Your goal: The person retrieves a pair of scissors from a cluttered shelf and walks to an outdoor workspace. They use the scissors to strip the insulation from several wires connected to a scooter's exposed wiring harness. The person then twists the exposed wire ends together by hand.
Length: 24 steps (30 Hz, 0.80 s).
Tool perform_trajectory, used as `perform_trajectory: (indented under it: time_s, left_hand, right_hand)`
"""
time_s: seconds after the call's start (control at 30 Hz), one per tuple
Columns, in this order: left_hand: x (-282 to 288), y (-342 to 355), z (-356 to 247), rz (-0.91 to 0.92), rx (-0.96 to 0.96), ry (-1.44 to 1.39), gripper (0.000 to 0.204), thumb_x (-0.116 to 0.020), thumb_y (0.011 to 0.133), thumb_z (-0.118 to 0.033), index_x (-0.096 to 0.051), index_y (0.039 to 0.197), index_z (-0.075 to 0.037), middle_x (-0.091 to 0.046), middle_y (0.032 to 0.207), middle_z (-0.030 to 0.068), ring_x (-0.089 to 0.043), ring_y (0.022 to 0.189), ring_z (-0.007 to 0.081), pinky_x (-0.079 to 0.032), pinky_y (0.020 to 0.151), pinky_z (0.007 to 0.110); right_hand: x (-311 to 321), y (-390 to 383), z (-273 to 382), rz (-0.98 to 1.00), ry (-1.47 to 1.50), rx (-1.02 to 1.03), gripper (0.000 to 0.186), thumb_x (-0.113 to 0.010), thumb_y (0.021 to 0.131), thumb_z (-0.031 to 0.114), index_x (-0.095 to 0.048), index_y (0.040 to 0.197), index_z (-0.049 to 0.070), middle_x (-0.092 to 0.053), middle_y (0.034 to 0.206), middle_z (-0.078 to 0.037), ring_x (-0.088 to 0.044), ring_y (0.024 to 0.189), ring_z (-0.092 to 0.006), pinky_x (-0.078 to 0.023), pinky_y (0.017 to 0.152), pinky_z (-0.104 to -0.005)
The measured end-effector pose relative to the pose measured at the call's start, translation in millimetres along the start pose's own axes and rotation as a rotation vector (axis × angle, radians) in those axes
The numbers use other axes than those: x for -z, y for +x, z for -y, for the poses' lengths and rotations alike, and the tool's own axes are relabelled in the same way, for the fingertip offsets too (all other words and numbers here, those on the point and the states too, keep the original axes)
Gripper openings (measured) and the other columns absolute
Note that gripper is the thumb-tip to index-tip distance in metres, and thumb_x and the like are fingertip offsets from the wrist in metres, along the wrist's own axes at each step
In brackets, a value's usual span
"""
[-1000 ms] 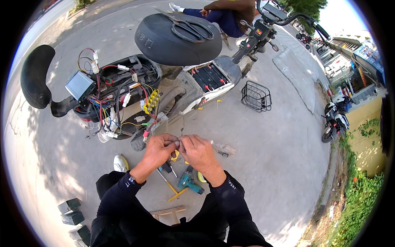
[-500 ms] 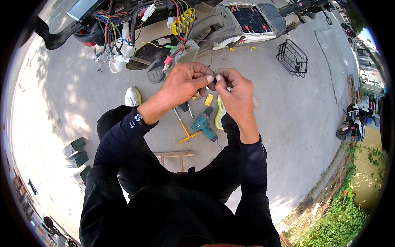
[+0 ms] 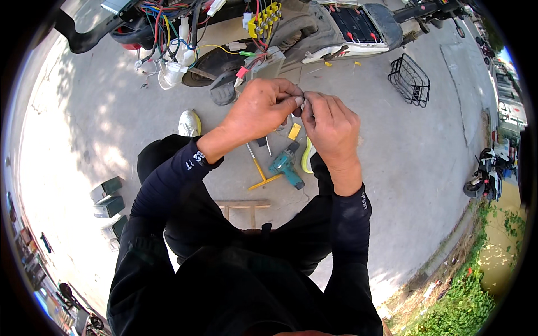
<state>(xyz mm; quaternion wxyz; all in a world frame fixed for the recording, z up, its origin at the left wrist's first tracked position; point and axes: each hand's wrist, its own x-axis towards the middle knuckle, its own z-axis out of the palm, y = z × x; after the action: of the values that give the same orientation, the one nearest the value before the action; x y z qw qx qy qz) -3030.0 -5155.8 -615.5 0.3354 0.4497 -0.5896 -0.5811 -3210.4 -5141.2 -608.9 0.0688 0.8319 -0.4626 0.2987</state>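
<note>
My left hand (image 3: 261, 109) and my right hand (image 3: 332, 122) meet fingertip to fingertip in front of me. Both are closed in a pinch around something tiny, mostly hidden by the fingers. Just beyond them is an opened-up electric scooter (image 3: 305, 33) with bundles of coloured wires (image 3: 168, 33) hanging out. A yellow terminal block (image 3: 264, 20) and a red connector (image 3: 242, 73) dangle among the wires. Below my hands, a teal cordless drill (image 3: 286, 166) lies on the ground beside a yellow T-handled tool (image 3: 262, 178), a screwdriver (image 3: 268, 147) and a small yellow piece (image 3: 294, 131).
To the right of the scooter, a black wire basket (image 3: 410, 81) lies on the concrete. Several dark battery-like blocks (image 3: 109, 206) stand at left. A wooden stool frame (image 3: 244, 205) shows between my legs. Another parked scooter (image 3: 485, 175) and green plants (image 3: 457, 299) line the right side.
The scene has shifted slightly right and up in the picture. My right hand has rolled so more of its back shows, and its fingers are closer together; both hands stay pinched together.
</note>
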Motion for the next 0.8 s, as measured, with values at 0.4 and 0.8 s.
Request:
perform_trajectory:
  time_s: [0.4,0.8]
  left_hand:
    - [-7,4,-5,-0.101,-0.108,0.181,0.016,-0.061,0.095,-0.006,-0.068,0.102,0.006,-0.069,0.077,0.0053,-0.061,0.06,0.0088,-0.048,0.055,0.026]
    - [-3,5,-5,-0.113,-0.135,0.228,0.018,-0.062,0.094,-0.007,-0.07,0.103,0.006,-0.071,0.076,0.0069,-0.062,0.058,0.0094,-0.049,0.054,0.026]
  right_hand:
    - [-8,3,6,-0.129,-0.002,-0.165,0.018,-0.076,0.074,0.009,-0.061,0.084,0.01,-0.062,0.068,-0.006,-0.065,0.061,-0.0267,-0.051,0.049,-0.0389]
    - [-10,4,13,-0.145,0.036,-0.283,0.015,-0.075,0.075,0.009,-0.064,0.085,0.009,-0.068,0.073,-0.011,-0.069,0.067,-0.0314,-0.054,0.055,-0.0408]
